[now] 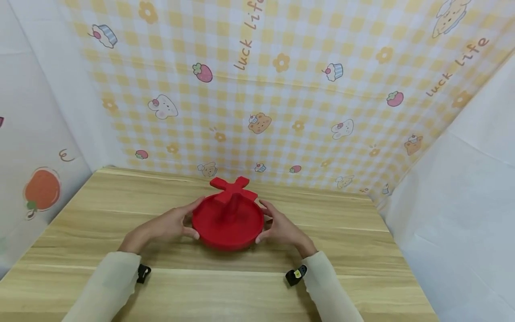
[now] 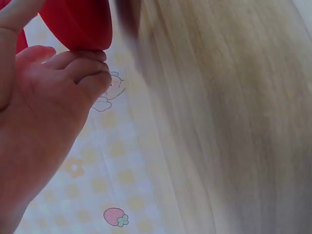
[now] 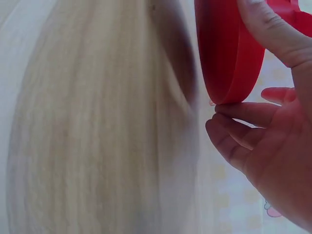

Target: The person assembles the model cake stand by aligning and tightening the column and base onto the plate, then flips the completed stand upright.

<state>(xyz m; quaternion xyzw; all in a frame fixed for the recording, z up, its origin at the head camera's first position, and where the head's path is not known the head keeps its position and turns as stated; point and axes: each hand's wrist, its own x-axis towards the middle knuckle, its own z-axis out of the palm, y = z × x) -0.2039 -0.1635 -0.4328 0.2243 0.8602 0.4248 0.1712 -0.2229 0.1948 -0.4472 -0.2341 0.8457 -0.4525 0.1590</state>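
Note:
A red round dish [image 1: 213, 230] with a raised rim is held between both hands near the middle of the table. From its centre rises a red post [image 1: 232, 208], topped by a flat cross-shaped piece [image 1: 231, 188]. My left hand [image 1: 170, 224] grips the left rim, thumb at the near side and fingers farther round. On the right rim, my right hand [image 1: 283, 229] mirrors that grip. Both wrist views show the dish's edge [image 2: 85, 24] [image 3: 243, 63] raised off the wood, with fingertips touching it from beneath.
The wood-grain table [image 1: 201, 295] runs back to a yellow-checked cloth [image 1: 297, 103] with cartoon prints. White cloth walls stand at the left [image 1: 44, 112] and right [image 1: 454, 214]. Black wrist cameras [image 1: 143, 273] sit at both cuffs.

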